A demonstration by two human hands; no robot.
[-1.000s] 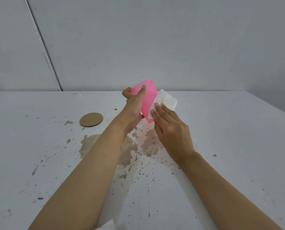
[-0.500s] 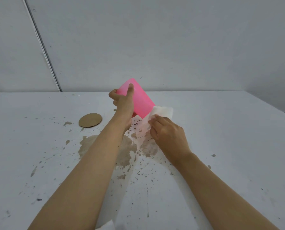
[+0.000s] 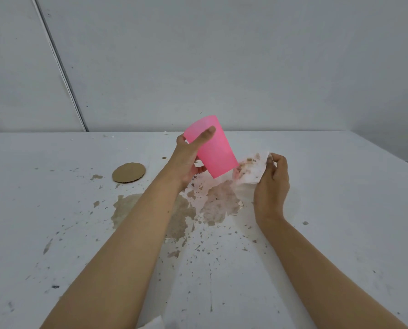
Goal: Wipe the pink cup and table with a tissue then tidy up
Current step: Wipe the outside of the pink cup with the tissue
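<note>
Cup [image 3: 216, 148] held above surface [image 3: 340, 186] centre; tissue [image 3: 251, 168] just beside it at 3 o'clock; cardboard disc [image 3: 128, 172] at 9 o'clock; spill [image 3: 181, 214] at 6 o'clock.

A single wide-angle camera sits on the person's head, looking forward and down along both forearms. It faces the far wall [image 3: 222, 55] across the white worktop [image 3: 340, 210], close enough that the arms fill the lower frame.

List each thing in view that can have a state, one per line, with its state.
pink cup: held tilted above the table
tissue: soiled brown, crumpled
left hand: gripping the cup
right hand: holding the tissue
table: stained, spattered
cardboard disc: lying flat
</note>
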